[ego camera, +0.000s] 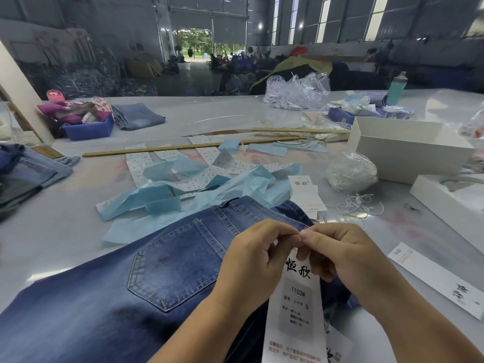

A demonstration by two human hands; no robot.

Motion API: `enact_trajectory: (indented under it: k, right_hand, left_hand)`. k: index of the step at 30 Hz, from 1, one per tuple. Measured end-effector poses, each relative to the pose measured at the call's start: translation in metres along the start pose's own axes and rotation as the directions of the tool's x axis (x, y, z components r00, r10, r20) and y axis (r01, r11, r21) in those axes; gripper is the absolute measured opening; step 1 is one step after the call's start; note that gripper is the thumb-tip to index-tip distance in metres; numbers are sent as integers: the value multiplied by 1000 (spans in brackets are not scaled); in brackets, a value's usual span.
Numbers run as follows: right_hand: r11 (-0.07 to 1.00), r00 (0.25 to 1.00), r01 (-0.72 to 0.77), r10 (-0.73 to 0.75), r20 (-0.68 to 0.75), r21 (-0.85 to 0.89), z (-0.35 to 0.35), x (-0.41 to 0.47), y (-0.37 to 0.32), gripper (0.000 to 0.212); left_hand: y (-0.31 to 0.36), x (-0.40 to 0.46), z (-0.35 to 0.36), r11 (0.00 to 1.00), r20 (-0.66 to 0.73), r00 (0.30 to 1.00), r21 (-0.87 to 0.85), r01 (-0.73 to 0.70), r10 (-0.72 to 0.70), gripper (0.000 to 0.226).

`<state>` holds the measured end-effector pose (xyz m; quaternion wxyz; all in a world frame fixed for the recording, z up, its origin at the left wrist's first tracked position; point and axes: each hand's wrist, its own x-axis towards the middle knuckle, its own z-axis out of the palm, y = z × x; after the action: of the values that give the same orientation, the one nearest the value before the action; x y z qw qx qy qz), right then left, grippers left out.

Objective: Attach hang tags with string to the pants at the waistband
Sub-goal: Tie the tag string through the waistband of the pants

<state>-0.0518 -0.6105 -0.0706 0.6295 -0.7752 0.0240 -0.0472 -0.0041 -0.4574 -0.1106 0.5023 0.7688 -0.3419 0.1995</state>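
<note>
Dark blue jeans (167, 268) lie back-pocket up across the near table, their waistband (262, 205) pointing away from me. A long white hang tag (294, 310) with black characters and "1103#" hangs down between my hands, a second tag partly behind it. My left hand (255, 258) and my right hand (340, 254) meet fingertip to fingertip at the tag's top end, just at the waistband's right part, both pinching there. The string itself is too thin to make out. A bundle of white strings (358, 204) lies to the right.
Light blue tissue and strips of printed labels (199, 179) litter the middle of the table. Spare hang tags (305, 192) lie beyond the waistband, another tag (432, 277) at the right. White boxes (408, 150), a plastic bag of strings (349, 171), wooden rulers (188, 146) and folded jeans (31, 174) surround them.
</note>
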Motion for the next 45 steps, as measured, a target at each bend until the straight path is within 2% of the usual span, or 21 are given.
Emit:
enact_trajectory:
  k: [7,14,18,23,27,36,45]
  right_hand:
    - [990,993,-33,47,-105,135,3,1,-1,32]
    - [999,990,10,-2,-140,54,5,0,5,34]
    - [998,981,61,-65,-182,-29,6,1,9,33]
    - [996,970,53,-68,-232,-69,10,0,12,33]
    - [994,974,62,-81,-213,-95,11,-2,10,34]
    - [995,981,-2,-19,-193,-104,10,-2,8,31]
    - [990,987,-121,128,-99,67,3,0,2,30]
  left_hand:
    - [-1,-1,1,1000,-9,1000,13,7,-7,17]
    - [0,0,0,998,-10,998,37,-54,55,10]
    - [0,0,0,995,-22,995,33,-98,99,17]
    - [-2,-2,2,992,-72,990,38,-118,121,18]
    - [-3,-2,4,989,-48,991,89,-120,125,11]
    - [-3,-4,5,984,-57,990,135,-120,129,22]
    - [0,-4,4,979,-41,990,163,-126,134,24]
